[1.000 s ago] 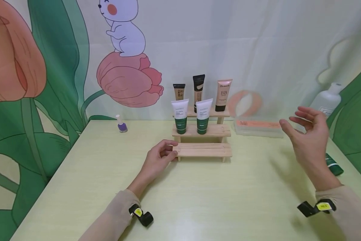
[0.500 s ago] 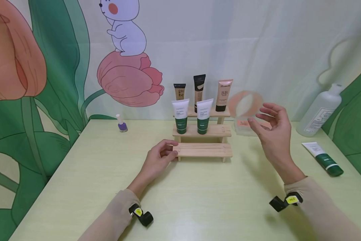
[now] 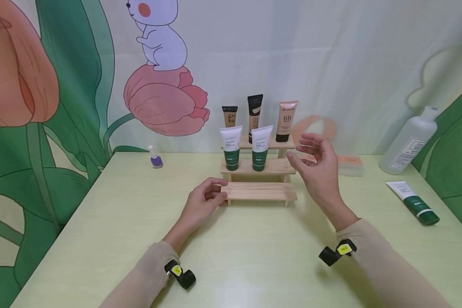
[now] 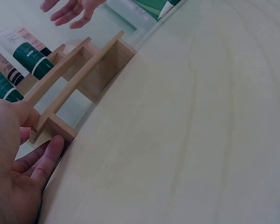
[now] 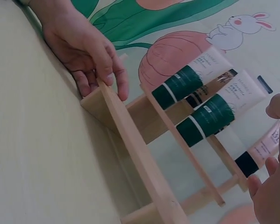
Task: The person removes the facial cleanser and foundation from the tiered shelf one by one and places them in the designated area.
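Note:
A three-step wooden display rack (image 3: 259, 192) stands near the back of the table. My left hand (image 3: 204, 201) grips the left end of its lowest step; in the left wrist view the fingers (image 4: 51, 154) wrap that end. Two white-and-green squeeze tubes (image 3: 231, 147) stand on the middle step, caps down. Behind them on the top step are a black-topped tan tube (image 3: 229, 116), a taller black-and-tan tube (image 3: 255, 112) and a pink BB cream tube (image 3: 286, 122). My right hand (image 3: 318, 171) hovers by the rack's right end, fingers loosely bent, holding nothing.
A clear box with an orange label (image 3: 350, 164) lies partly behind my right hand. To the right stand a large white bottle (image 3: 409, 141) and, lying down, another white-and-green tube (image 3: 413, 203). A purple nail polish bottle (image 3: 156, 159) stands at the back left.
My right hand has moved left from near the white bottle to the rack's right end, uncovering the lying tube and the bottle. My left hand stays on the rack.

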The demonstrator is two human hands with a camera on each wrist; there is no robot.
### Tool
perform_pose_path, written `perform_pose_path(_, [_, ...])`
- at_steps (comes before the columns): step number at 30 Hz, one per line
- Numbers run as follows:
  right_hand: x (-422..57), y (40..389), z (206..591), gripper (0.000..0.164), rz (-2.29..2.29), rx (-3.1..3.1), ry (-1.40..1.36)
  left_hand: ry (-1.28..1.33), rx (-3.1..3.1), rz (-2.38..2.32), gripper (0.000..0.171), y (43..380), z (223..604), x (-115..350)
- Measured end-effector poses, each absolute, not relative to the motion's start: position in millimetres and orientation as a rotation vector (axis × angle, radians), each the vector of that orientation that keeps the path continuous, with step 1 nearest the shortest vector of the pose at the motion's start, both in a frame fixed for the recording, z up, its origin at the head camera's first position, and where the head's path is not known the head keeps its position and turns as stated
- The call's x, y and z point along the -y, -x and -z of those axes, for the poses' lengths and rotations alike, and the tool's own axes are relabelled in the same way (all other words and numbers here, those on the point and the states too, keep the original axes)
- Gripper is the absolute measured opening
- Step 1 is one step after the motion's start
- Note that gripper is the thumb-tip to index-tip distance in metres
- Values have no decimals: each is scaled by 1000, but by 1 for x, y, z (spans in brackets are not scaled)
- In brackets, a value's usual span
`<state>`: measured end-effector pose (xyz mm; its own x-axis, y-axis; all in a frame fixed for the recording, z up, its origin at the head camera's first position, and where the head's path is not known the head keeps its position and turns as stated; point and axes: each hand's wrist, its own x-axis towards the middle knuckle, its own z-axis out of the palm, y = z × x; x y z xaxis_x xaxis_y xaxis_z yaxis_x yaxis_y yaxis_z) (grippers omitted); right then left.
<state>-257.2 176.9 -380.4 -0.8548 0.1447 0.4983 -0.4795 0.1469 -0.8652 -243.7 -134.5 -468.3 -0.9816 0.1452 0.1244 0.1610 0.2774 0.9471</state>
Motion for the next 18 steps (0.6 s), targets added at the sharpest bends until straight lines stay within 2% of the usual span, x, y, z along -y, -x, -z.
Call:
perform_pose_path(9, [-153,266,390,60,-1803,2007,-365,303,2500,1858,29,244,468,137])
perform_pose_path(18, [-132,275,394,58,-1824,2011,-378,324,2491,1873,29,243,468,136])
